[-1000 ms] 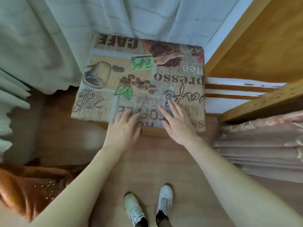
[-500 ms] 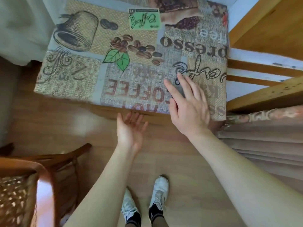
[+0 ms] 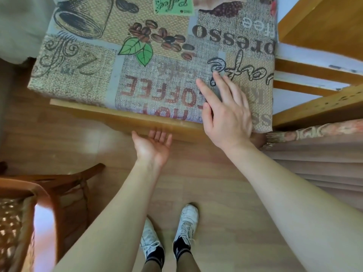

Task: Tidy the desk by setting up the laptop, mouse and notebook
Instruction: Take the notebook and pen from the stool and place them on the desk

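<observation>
The right hand is lying flat, fingers spread, on the coffee-print cloth covering the desk. The left hand is reaching palm-up, open and empty, seemingly under the desk's wooden edge.

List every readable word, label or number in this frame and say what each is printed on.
All text is on the printed tablecloth, upside down to the camera:
"COFFEE", red letters left of the right hand.
"HOT", below it at the cloth edge, partly cut off.
"presso", top right, its start out of view.
"Cafe", script, beneath the fingertips.
"Coffee", on the green label at the top, cut off.
"ree", pale, top right, partial.
Faded words above "COFFEE" and the left script are unreadable.
</observation>
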